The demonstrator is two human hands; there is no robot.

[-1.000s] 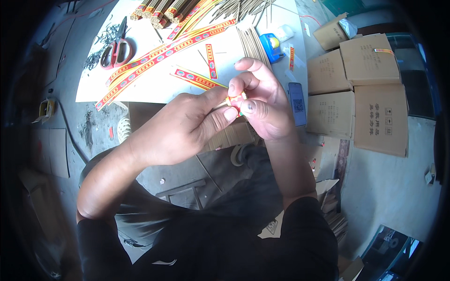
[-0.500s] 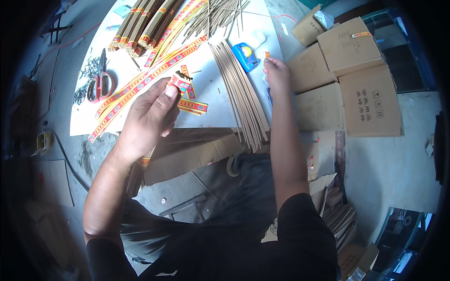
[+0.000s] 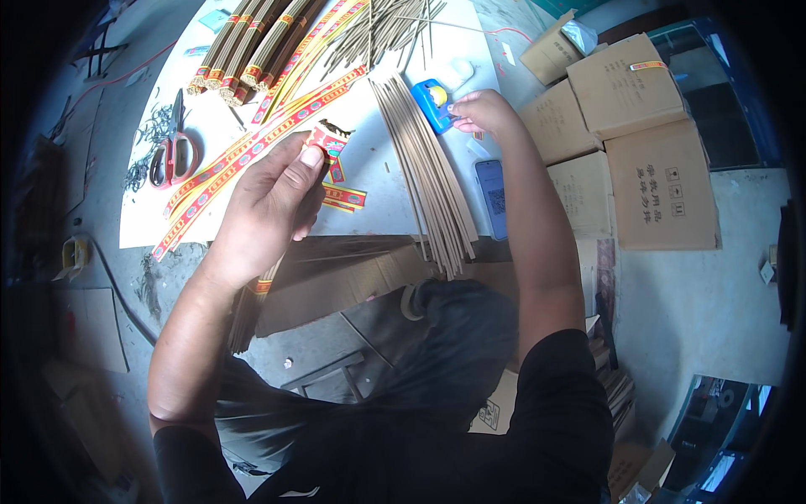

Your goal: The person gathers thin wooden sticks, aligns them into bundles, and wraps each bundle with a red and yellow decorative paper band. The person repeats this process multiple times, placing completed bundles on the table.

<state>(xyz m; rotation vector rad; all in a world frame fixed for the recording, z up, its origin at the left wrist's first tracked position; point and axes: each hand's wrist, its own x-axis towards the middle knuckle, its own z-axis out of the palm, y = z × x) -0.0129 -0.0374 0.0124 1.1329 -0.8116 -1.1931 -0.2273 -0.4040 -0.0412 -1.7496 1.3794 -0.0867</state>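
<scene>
My left hand (image 3: 273,189) is closed around a bundle of incense sticks (image 3: 243,323). A red and yellow paper label wraps its top end, where my thumb presses, and the rest hangs below the table edge. My right hand (image 3: 484,113) reaches over to a blue tape dispenser (image 3: 432,105) with a yellow core. Its thumb and fingers are pinched together at the dispenser's near right side; whatever they hold is too small to tell. Loose incense sticks (image 3: 424,168) lie in a row between my hands, their near ends jutting past the edge.
Red and yellow paper strips (image 3: 243,155) cross the table (image 3: 143,227). Red-handled scissors (image 3: 175,151) lie at the left, wrapped stick bundles (image 3: 243,50) at the back left. A phone (image 3: 492,200) rests at the right edge. Cardboard boxes (image 3: 663,185) are stacked beyond it.
My right hand has moved left from the table's right edge to the tape dispenser, uncovering the phone. The left hand holds the bundle in nearly the same place.
</scene>
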